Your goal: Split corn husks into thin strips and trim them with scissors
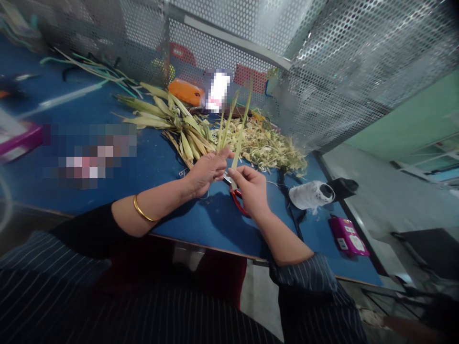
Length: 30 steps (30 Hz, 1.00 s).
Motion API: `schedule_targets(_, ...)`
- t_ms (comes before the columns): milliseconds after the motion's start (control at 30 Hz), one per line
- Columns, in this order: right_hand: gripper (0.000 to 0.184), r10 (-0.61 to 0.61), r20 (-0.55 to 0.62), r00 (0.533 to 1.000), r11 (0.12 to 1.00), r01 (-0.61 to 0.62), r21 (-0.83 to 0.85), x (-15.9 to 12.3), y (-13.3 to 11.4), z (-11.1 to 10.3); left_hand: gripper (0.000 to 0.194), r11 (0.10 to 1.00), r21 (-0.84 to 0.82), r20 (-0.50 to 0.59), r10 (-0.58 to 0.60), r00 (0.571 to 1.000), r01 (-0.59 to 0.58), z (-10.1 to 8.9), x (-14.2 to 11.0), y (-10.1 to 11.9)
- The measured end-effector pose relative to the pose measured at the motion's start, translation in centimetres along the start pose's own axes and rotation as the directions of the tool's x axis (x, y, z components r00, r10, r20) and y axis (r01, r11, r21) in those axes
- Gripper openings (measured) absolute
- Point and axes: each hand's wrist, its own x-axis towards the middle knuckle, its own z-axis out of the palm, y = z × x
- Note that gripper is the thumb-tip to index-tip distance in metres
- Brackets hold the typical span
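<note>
dim, cool light; soft shadow on table (211, 224); edges stretched, blurred; patches pixelated

Clad in dk. fabric shirt w/ thin pale pinstripes (150, 306), rolled pinstriped r. cuff (308, 273), plain blk. l. sleeve (95, 231), smooth round gold-col. bangle (141, 209).

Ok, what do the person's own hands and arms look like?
The left hand and right hand are ungloved. A plain gold bangle circles the left forearm. The right sleeve is dark with thin pale stripes, ending below the elbow.
</note>
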Motion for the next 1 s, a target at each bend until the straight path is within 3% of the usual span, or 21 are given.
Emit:
schedule_targets(167,0.038,-0.022,0.068,0.997,0.997,0.026,-0.067,0.0,0.2,0.0,0.013,0.985,0.175,-0.026,-0.004,1.0,0.009,0.5,-0.3,-0.4)
schedule_targets(267,0.037,-0.015,0.116,0.993,0.993,0.028,-0.117,0.1,0.3,0.0,0.022,0.987,0.158,-0.064,0.001,0.998,0.009,0.4,-0.1,-0.6)
schedule_targets(467,0.03,0.036,0.177,0.984,0.995,-0.019,-0.094,0.1,0.3,0.1,0.031,0.983,0.145,-0.172,0.14,0.975,-0.115,-0.3,0.5,0.3)
schedule_targets(567,0.027,0.034,0.177,0.984,0.994,-0.016,-0.105,0.1,0.4,0.0,0.032,0.991,0.088,-0.214,0.113,0.97,-0.096,0.0,0.4,0.8)
schedule_targets(767,0.025,-0.03,0.164,0.986,0.979,0.062,-0.192,0.1,0.7,0.0,0.028,0.991,-0.108,-0.172,0.057,0.983,-0.077,0.4,0.3,0.7)
schedule_targets(1000,0.026,-0.079,0.16,0.984,0.956,0.12,-0.267,0.1,1.1,0.1,0.027,0.981,-0.195,-0.024,0.008,1.0,-0.012,0.0,0.3,0.2)
